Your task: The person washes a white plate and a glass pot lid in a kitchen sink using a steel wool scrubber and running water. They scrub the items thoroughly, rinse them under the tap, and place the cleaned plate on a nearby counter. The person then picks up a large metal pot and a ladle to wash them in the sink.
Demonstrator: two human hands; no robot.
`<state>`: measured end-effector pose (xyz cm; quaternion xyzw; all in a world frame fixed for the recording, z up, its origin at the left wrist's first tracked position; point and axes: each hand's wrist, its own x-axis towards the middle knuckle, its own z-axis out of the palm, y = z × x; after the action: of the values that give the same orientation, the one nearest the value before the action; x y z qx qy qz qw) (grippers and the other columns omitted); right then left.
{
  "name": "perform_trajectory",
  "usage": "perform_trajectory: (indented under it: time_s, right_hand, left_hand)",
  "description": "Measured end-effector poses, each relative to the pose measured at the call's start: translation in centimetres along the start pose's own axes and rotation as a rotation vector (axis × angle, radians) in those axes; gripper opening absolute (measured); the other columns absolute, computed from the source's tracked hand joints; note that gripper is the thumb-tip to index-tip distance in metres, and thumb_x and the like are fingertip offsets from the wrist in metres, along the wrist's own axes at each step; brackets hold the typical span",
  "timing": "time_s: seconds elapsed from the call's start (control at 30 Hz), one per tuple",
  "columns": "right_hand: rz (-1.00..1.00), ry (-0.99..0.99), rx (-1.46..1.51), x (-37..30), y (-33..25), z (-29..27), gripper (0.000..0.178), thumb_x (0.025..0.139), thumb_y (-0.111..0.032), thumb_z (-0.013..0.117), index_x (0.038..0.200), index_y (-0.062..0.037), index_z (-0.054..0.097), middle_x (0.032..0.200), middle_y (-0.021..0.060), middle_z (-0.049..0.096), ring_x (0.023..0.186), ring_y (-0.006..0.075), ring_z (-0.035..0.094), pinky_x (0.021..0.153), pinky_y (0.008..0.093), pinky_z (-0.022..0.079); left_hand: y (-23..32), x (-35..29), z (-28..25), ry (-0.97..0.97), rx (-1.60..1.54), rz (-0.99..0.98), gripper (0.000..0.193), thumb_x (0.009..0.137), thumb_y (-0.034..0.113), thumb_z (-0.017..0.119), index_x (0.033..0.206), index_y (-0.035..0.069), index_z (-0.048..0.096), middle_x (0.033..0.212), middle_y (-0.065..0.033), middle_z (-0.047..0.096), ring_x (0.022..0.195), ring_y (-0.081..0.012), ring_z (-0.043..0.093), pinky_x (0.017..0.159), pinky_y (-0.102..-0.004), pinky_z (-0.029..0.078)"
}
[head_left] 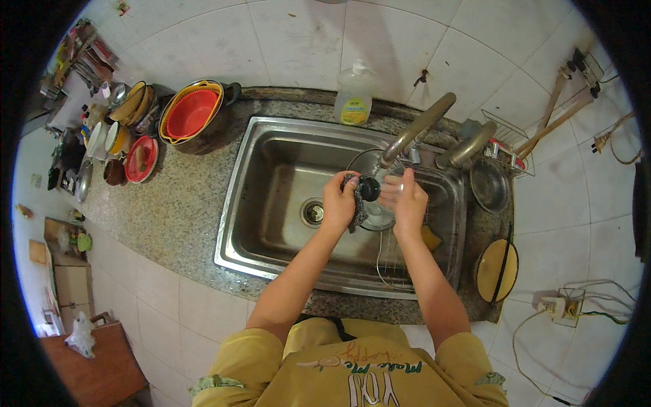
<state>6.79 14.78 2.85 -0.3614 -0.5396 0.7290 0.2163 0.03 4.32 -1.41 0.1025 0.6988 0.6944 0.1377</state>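
Over the right part of the steel sink [278,146], my left hand [337,203] is closed around a dark grey mesh scrubber [359,207]. A round black knob [369,189] shows beside the mesh, facing my right hand. Just to the right, under the tap [417,129], my right hand [409,202] has its thumb up and its fingers stretched toward the knob, slightly blurred. No object shows in it. Below both hands lies a shiny, clear-looking round dish [378,217], partly hidden by them.
A wire rack [392,261] and a yellow sponge [430,238] are in the sink's right side. Behind the sink stands a clear detergent bottle [354,95]. A red basin [192,114] sits in a pot at left. A yellow round lid [494,271] lies at right.
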Motion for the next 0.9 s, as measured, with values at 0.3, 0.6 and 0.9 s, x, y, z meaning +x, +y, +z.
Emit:
perform_trajectory:
  time_s: [0.3, 0.6, 0.9]
  right_hand:
    - [0.013, 0.010, -0.001, -0.1, -0.1, 0.2, 0.052, 0.088, -0.042, 0.040, 0.080, 0.0059, 0.057, 0.067, 0.0115, 0.059, 0.055, 0.0168, 0.057, 0.049, 0.0269, 0.048]
    - [0.088, 0.119, 0.290, 0.2, 1.1, 0.6, 0.052, 0.087, -0.044, 0.041, 0.089, 0.0057, 0.055, 0.079, 0.0132, 0.059, 0.068, 0.0194, 0.058, 0.061, 0.0306, 0.049]
    - [0.115, 0.008, 0.184, 0.2, 4.5, -0.5, 0.043, 0.089, -0.039, 0.039, 0.085, -0.0002, 0.056, 0.068, 0.0038, 0.053, 0.065, 0.0113, 0.048, 0.064, 0.0278, 0.042]
  left_hand:
    - [0.3, -0.1, -0.3, -0.021, 0.051, 0.056, 0.013, 0.080, 0.005, 0.052, 0.091, 0.000, 0.057, 0.077, -0.0113, 0.059, 0.071, -0.0143, 0.053, 0.067, -0.0263, 0.042]
    - [0.2, -3.0, 2.1, 0.158, 0.316, 0.243, 0.031, 0.081, 0.008, 0.049, 0.111, 0.001, 0.047, 0.109, -0.0190, 0.047, 0.101, -0.0340, 0.044, 0.086, -0.0387, 0.034]
    - [0.7, -4.6, 3.5, -0.022, 0.792, 0.617, 0.042, 0.069, 0.007, 0.056, 0.111, 0.006, 0.052, 0.108, -0.0125, 0.048, 0.100, -0.0294, 0.044, 0.082, -0.0389, 0.036]
